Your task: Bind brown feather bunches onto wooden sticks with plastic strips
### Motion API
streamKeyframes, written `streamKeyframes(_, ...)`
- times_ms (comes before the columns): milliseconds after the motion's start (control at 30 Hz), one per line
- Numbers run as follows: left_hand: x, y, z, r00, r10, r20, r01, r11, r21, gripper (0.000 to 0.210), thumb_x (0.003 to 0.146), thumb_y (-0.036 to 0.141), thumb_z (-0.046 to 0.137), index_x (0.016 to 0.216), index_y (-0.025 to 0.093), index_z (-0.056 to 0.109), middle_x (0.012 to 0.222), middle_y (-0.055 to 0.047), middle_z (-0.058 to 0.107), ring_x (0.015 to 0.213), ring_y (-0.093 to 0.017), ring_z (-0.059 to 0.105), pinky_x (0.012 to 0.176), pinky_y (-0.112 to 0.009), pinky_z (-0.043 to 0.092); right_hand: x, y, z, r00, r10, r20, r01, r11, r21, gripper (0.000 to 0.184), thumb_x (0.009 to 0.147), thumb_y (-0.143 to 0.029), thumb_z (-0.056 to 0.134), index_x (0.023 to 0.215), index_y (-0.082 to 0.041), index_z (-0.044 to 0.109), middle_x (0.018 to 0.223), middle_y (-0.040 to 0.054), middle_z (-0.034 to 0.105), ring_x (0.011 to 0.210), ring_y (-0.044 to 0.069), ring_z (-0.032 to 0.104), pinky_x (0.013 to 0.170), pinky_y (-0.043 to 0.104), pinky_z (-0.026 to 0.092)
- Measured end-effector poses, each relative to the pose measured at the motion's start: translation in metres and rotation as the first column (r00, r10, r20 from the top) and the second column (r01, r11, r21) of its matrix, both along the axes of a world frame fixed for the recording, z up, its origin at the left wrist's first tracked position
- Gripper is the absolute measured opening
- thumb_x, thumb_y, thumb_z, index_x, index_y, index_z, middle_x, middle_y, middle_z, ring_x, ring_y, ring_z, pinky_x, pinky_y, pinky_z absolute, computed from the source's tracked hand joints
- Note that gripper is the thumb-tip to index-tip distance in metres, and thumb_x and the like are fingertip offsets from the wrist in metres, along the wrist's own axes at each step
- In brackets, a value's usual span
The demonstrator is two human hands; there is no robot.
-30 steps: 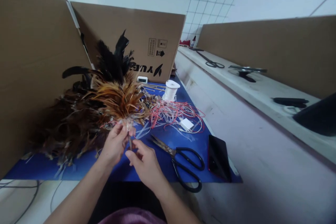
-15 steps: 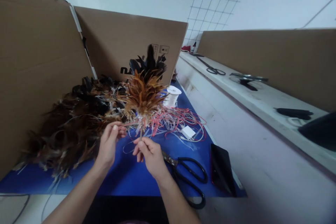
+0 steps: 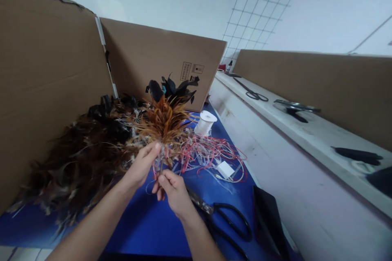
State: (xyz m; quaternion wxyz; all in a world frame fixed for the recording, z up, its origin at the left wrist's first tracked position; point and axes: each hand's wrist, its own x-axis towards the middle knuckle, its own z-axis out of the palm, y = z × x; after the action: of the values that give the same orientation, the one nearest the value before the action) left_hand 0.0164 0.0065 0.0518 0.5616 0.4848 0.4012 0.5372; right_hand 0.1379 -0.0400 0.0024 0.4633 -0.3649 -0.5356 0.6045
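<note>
Upright in front of me stands a feather duster (image 3: 165,120), with orange-brown feathers below and black ones at the top. My right hand (image 3: 173,191) pinches its thin stick under the feathers. Up at the feathers' base, my left hand (image 3: 143,165) closes on the duster's neck; its fingertips are partly hidden. A thin loop of wire or thread (image 3: 149,187) hangs beside the right fingers. Large black-handled scissors (image 3: 228,216) lie to the right, their blades partly behind my right wrist.
A big heap of brown and black feathers (image 3: 76,155) covers the left of the blue table (image 3: 147,228). A white spool (image 3: 206,122), tangled red and white cords (image 3: 211,151), a white adapter (image 3: 226,169) and a black phone (image 3: 269,220) lie right. Cardboard panels (image 3: 147,53) stand behind.
My left hand has moved right and up, from beside the duster to its neck. The right hand keeps its pinch on the stick. The whole view has shifted slightly.
</note>
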Motion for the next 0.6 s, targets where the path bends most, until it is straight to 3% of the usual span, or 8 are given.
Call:
streamKeyframes(167,0.001,-0.004,-0.006,0.992,-0.126,0.031,0.128,0.99,-0.053,0.033,0.083,0.049,0.056,0.082,0.016,0.061,0.081,-0.005,0.066,0.047,-0.008,0.051,0.035,-0.018,0.034,-0.005,0.004,-0.013,1.0,0.006,0.026,-0.006,1.0,-0.012,0.043,0.086,-0.057,0.05,0.081,-0.015,0.057,0.061,0.0003,0.062,0.04,0.005,0.048,0.042,0.017,0.034)
streamKeyframes(267,-0.001,-0.004,-0.013,0.978,-0.206,0.007,0.206,0.978,-0.019,0.032,0.085,0.047,0.053,0.08,0.016,0.059,0.075,-0.004,0.063,0.044,-0.006,0.046,0.035,-0.017,0.03,-0.008,0.006,-0.022,0.999,-0.002,0.039,0.003,1.0,-0.013,0.043,0.086,-0.057,0.049,0.082,-0.014,0.057,0.061,0.0,0.062,0.039,0.005,0.047,0.04,0.017,0.033)
streamKeyframes(333,-0.002,-0.003,-0.019,0.981,-0.191,-0.02,0.191,0.981,0.004,0.031,0.086,0.046,0.053,0.076,0.016,0.057,0.07,-0.002,0.062,0.047,-0.008,0.048,0.039,-0.019,0.033,-0.01,0.007,-0.026,0.998,-0.028,0.062,0.029,0.999,-0.016,0.044,0.087,-0.057,0.049,0.086,-0.014,0.058,0.066,0.0012,0.063,0.039,0.005,0.049,0.038,0.016,0.032)
streamKeyframes(500,-0.009,0.005,-0.029,0.973,0.075,-0.216,-0.032,0.98,0.195,0.032,0.09,0.043,0.044,0.068,0.02,0.049,0.052,0.003,0.051,0.049,-0.013,0.05,0.052,-0.026,0.042,-0.009,0.008,-0.029,0.977,-0.148,0.156,0.159,0.985,-0.06,0.046,0.084,-0.056,0.052,0.106,-0.016,0.058,0.08,0.0046,0.065,0.043,0.007,0.055,0.031,0.015,0.03)
streamKeyframes(600,-0.018,0.012,-0.031,0.832,0.386,-0.399,-0.23,0.894,0.384,0.026,0.089,0.037,0.043,0.07,0.021,0.052,0.058,-0.001,0.056,0.054,-0.017,0.053,0.057,-0.029,0.044,-0.006,0.008,-0.031,0.964,-0.173,0.2,0.193,0.978,-0.083,0.046,0.082,-0.056,0.054,0.102,-0.015,0.061,0.082,0.0063,0.066,0.043,0.008,0.054,0.031,0.015,0.03)
